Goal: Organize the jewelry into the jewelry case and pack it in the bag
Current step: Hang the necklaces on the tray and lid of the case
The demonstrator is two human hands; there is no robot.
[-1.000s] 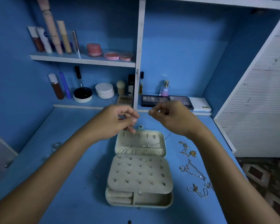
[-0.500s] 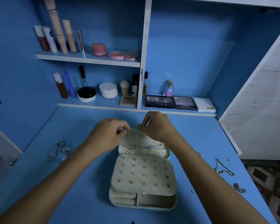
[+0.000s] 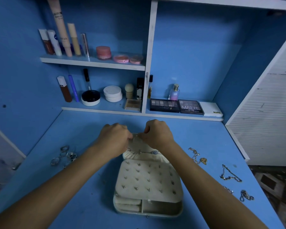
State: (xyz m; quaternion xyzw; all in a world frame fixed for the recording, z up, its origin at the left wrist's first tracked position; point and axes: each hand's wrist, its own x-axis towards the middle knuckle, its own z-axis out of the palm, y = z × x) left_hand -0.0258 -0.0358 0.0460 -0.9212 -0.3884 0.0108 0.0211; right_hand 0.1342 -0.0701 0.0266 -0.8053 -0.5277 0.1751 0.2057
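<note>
A thin chain necklace (image 3: pixel 142 152) lies left to right across the raised lid of the open jewelry case (image 3: pixel 148 187), its ends running up to both hands. The left hand (image 3: pixel 115 140) and right hand (image 3: pixel 157 134) meet at the lid's top edge, directly above the chain, fingertips pinching its ends. The case sits mid-bench; rings (image 3: pixel 64 156) lie toward the left edge, loose chains (image 3: pixel 229 174) toward the right. Cosmetics shelves (image 3: pixel 92 62) back the blue bench (image 3: pixel 82 187).
</note>
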